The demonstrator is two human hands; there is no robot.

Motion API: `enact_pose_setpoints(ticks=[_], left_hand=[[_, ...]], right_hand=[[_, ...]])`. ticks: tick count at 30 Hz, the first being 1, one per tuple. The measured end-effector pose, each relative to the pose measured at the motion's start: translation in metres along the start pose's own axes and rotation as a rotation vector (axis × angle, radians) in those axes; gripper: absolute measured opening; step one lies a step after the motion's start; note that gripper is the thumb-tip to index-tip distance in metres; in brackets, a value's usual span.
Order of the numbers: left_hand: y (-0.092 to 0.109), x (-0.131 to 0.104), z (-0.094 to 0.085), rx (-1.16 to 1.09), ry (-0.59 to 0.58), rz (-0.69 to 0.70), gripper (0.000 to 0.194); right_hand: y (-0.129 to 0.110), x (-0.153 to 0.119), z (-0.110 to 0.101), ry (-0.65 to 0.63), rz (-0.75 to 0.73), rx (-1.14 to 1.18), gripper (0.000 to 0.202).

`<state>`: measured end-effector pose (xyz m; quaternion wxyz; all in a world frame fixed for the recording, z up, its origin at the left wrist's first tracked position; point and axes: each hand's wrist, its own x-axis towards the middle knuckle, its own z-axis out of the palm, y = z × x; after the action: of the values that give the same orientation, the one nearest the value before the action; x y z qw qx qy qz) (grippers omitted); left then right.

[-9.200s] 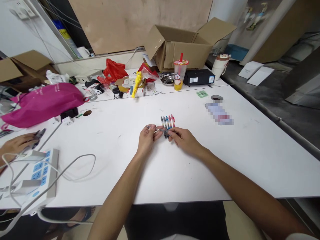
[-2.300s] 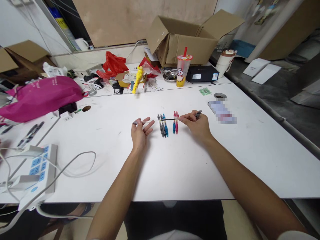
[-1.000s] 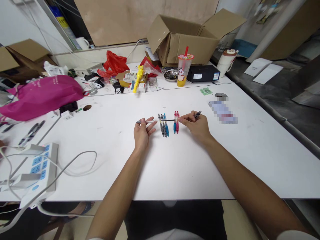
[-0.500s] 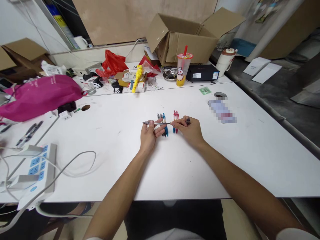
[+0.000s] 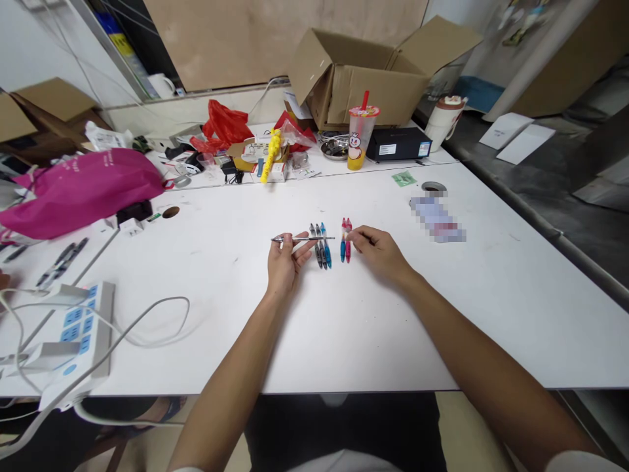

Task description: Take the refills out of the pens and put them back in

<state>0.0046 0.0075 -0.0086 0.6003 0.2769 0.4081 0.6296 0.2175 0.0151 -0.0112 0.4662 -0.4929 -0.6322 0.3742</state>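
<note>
The left hand [image 5: 282, 265] grasps a slim pen [image 5: 305, 239] — it is left of the pink pen [image 5: 348, 251], crossing above three pens [image 5: 323, 255]. Just right of the pink pen is the right hand [image 5: 379, 254], curled — if it holds something, I cannot tell.

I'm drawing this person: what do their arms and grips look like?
The left arm and right arm are bare and taper to the wrist, without cables or markings. A whitish sleeve edge shows at the lower right. The left grip and right grip are bare hands without gloves; I see no ring or watch.
</note>
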Motion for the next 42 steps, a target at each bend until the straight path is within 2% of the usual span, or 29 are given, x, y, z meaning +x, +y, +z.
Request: enact_pose_setpoints(ticks=[2, 7, 18, 25, 28, 31, 34, 38, 42], left_hand=[[0.000, 0.001, -0.001, 0.002, -0.001, -0.001, 0.020], [0.000, 0.000, 0.001, 0.000, -0.008, -0.014, 0.014], [-0.004, -0.001, 0.002, 0.036, -0.044, -0.032, 0.022], [-0.009, -0.002, 0.003, 0.063, -0.051, -0.032, 0.023], [-0.011, -0.003, 0.003, 0.076, -0.096, -0.032, 0.023], [-0.012, -0.003, 0.002, 0.091, -0.143, -0.053, 0.025], [-0.012, -0.003, 0.001, 0.115, -0.130, -0.054, 0.023], [-0.012, -0.001, 0.000, 0.106, -0.090, -0.036, 0.023], [-0.013, -0.001, 0.000, 0.114, -0.069, -0.008, 0.027]], right_hand=[[0.000, 0.000, -0.001, -0.030, 0.001, -0.013, 0.031], [0.003, -0.003, 0.001, -0.109, 0.004, -0.025, 0.028], [0.004, -0.003, 0.003, -0.131, 0.017, 0.021, 0.023], [0.002, -0.003, 0.005, -0.189, -0.086, 0.002, 0.027], [0.002, -0.005, 0.010, -0.165, -0.049, 0.047, 0.030], [0.001, -0.008, 0.017, -0.183, 0.017, 0.103, 0.020], [0.000, -0.011, 0.023, -0.215, 0.062, 0.074, 0.026], [0.002, -0.012, 0.028, -0.173, -0.011, 0.093, 0.025], [0.003, -0.011, 0.028, -0.245, -0.005, 0.005, 0.023]])
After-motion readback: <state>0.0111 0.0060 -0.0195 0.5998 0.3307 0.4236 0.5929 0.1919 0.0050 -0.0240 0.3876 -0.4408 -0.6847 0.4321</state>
